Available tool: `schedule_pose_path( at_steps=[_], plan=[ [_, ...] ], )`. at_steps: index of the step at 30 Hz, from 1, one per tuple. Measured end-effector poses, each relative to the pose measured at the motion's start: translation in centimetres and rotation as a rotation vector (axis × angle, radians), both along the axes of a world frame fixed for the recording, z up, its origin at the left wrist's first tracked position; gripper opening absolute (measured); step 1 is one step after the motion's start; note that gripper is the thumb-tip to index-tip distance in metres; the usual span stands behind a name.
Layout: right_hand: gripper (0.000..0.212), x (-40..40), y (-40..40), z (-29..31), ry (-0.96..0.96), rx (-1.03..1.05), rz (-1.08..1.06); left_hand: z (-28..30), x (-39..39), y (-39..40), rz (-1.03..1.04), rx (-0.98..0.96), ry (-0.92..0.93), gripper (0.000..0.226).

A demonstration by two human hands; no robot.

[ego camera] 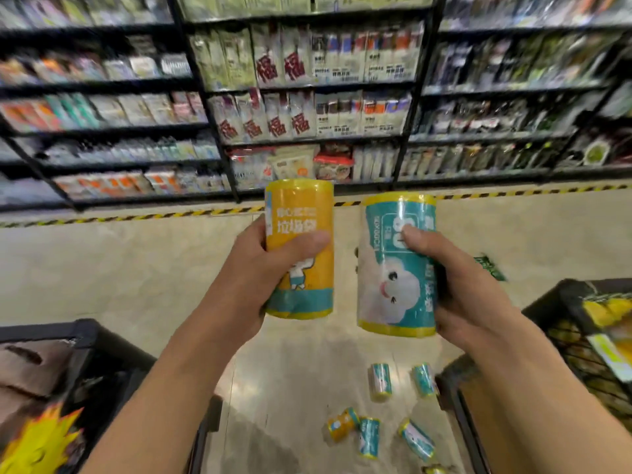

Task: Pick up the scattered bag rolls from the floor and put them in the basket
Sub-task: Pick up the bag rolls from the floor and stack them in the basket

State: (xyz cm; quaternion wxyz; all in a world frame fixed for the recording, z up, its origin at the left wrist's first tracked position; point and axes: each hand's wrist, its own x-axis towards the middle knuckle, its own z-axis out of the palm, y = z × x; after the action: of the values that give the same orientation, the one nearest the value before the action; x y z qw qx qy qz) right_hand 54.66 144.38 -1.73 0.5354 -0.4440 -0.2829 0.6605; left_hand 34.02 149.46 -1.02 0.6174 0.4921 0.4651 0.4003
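Rolls fill both hands at mid-frame: the left hand (253, 268) wraps a yellow roll (299, 248), the right hand (458, 278) a teal roll (396, 265), both upright and raised, probably for carrying to a basket (561, 302) at the right edge. Five more rolls (379, 378) lie on the floor (136, 268) at lower centre. Shelves (307, 97) blur; the basket is cut off, its contents unclear.
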Motion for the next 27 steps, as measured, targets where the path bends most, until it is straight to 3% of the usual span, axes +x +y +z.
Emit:
schedule_pose_path(
  at_steps=[8,13,17,22,27],
  plan=[
    [0.026,0.4,-4.6,5.8,-0.018,0.16,-0.03,6.0,1.1,-3.7,-0.055,0.075,-0.03,0.061],
    [0.063,-0.1,-9.5,5.8,-0.034,0.191,-0.168,6.1,1.3,-5.1,-0.2,0.08,-0.095,0.05],
    [0.02,-1.5,-14.5,6.4,-0.057,0.197,-0.41,6.4,2.7,-6.2,-0.432,0.098,-0.093,0.049],
    [0.018,-4.3,-23.7,6.4,-0.085,0.183,-0.828,5.6,6.5,-10.3,-0.8,0.098,-0.118,0.05],
    [0.017,-8.2,-36.5,5.6,-0.104,0.065,-1.239,4.0,10.8,-20.0,-1.17,0.024,-0.137,0.05]
  ],
)
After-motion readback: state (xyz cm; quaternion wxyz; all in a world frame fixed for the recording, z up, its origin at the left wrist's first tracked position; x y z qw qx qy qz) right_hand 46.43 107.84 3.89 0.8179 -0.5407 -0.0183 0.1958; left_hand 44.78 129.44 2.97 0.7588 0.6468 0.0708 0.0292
